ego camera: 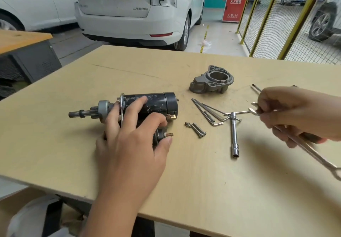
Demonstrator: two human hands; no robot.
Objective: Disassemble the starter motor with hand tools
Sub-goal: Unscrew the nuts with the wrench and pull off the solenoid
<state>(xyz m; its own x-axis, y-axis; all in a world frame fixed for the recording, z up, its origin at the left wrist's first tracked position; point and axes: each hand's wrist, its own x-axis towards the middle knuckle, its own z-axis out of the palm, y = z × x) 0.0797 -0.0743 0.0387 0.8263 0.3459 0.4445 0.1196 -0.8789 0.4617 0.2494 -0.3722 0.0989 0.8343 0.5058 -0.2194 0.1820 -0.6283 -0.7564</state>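
Starter motor (155, 104): black cylinder lying on its side on the left half of the wooden table (184, 181), long axis running left to right, with the grey pinion and shaft end (86, 112) pointing left.
Left hand (132, 135): lies over the near side of the motor body, fingers curled around it; the index finger rests on top of the black casing, another fingertip presses near the terminal end, and the thumb sits just below the small brass stud at the solenoid side.
Motor relative to fingers: the casing sits under and between the fingers, while the shaft sticks out to the left, clear of the hand.
Right hand (295, 115): raised over the right side of the table, well apart from the motor, fingers closed around a combination wrench (313, 152) whose open end shows just left of the knuckles and whose ring end runs down to the right edge.
Nose housing (212, 81): grey casting, separate, standing behind the loose tools.
Bolts (198, 130): two long ones and a short screw, just right of the motor.
Hex keys (206, 112): several, fanned out beside the T-handle socket wrench (234, 135).
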